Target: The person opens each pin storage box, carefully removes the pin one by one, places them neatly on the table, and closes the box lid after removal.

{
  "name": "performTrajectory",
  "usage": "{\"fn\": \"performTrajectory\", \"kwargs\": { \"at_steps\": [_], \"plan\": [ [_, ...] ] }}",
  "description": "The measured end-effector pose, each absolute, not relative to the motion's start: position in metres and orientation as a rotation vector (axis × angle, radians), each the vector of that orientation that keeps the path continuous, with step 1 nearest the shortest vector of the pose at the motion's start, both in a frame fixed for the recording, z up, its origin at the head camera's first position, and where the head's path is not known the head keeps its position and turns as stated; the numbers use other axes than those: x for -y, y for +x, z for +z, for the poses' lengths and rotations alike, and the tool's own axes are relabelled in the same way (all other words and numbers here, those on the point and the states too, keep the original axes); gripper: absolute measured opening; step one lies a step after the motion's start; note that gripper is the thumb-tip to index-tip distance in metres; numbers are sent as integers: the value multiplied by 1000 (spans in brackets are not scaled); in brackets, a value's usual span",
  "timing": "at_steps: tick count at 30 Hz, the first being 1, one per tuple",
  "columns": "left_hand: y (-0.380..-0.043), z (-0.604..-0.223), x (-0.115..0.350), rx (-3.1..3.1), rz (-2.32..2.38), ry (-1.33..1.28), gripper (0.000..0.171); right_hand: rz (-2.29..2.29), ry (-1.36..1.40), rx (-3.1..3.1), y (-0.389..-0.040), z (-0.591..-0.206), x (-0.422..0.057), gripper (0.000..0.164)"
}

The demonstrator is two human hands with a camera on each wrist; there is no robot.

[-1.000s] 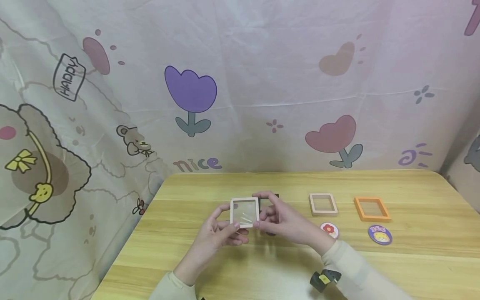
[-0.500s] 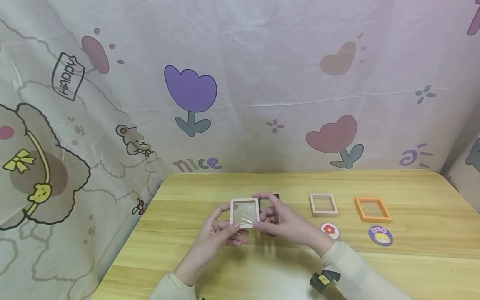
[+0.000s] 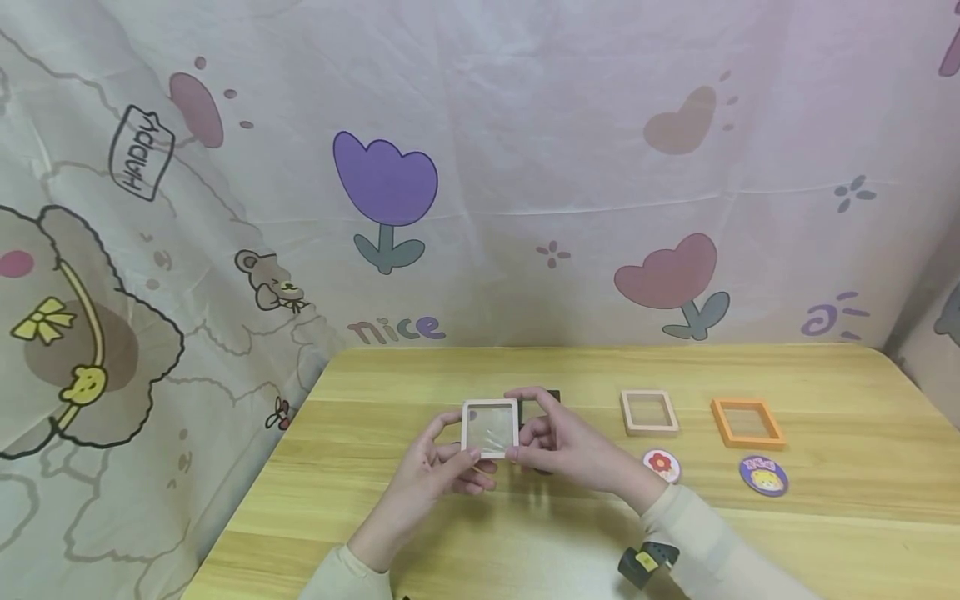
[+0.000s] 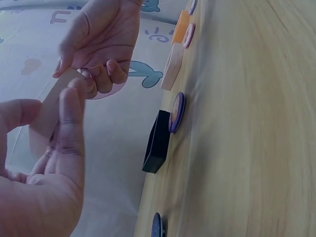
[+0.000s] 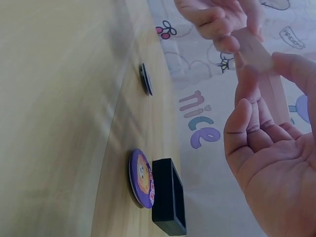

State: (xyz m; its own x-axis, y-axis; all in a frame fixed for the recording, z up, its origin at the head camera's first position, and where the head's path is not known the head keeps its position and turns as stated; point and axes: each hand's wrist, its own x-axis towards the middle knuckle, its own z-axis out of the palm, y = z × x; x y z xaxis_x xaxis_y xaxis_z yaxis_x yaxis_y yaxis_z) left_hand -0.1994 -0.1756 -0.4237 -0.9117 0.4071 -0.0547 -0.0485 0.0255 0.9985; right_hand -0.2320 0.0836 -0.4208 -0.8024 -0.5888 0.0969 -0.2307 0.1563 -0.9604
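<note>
A pale pink square frame with a clear film panel (image 3: 491,428) is held upright above the wooden table. My left hand (image 3: 433,468) pinches its left side and lower corner, thumb on the front. At the right edge, my right hand (image 3: 576,450) grips it between thumb below and index finger on the top corner. From the left wrist camera the frame (image 4: 48,116) is seen edge-on between both hands. Behind the right hand stands a black square frame (image 4: 157,143), mostly hidden in the head view. A round purple badge (image 5: 141,177) lies beside the black frame.
To the right lie another pale pink frame (image 3: 650,431) and an orange frame (image 3: 754,443). In front of them are a red-flower badge (image 3: 662,466) and a purple bear badge (image 3: 764,476). A dark round disc (image 5: 145,79) lies on the left. A printed curtain (image 3: 495,208) hangs behind the table.
</note>
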Motion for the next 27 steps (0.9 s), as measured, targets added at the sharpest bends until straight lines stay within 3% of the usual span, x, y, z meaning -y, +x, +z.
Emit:
{"fn": "performTrajectory", "kwargs": {
  "at_steps": [15, 27],
  "plan": [
    [-202, -424, 179, -2313, 1768, 362, 90, -1698, -728, -2137, -235, -427, -81, 70],
    [-199, -420, 171, -2884, 1328, 484, 95, -1669, -712, -2148, -236, -432, -82, 74]
  ]
}}
